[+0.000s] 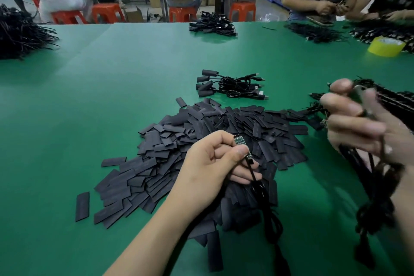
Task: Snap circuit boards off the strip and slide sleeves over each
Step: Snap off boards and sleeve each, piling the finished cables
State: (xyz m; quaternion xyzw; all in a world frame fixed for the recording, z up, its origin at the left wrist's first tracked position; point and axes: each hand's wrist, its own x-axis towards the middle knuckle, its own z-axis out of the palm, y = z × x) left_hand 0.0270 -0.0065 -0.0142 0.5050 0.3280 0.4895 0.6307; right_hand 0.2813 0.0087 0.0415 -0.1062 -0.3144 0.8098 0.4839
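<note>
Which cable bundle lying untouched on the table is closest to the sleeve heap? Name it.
The small bundle just behind the sleeve heap, mid-table, its sleeved ends pointing left. The far-edge pile and left-edge pile sit well away.

One head-worn wide-angle view, close over the near edge of the green worktop (94, 87), faces forward and down

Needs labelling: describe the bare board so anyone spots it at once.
On the green table, a big pile of flat black sleeves lies before the person. Over its near side the left hand pinches the board: a small green piece with shiny parts, against all-black sleeves.
</note>
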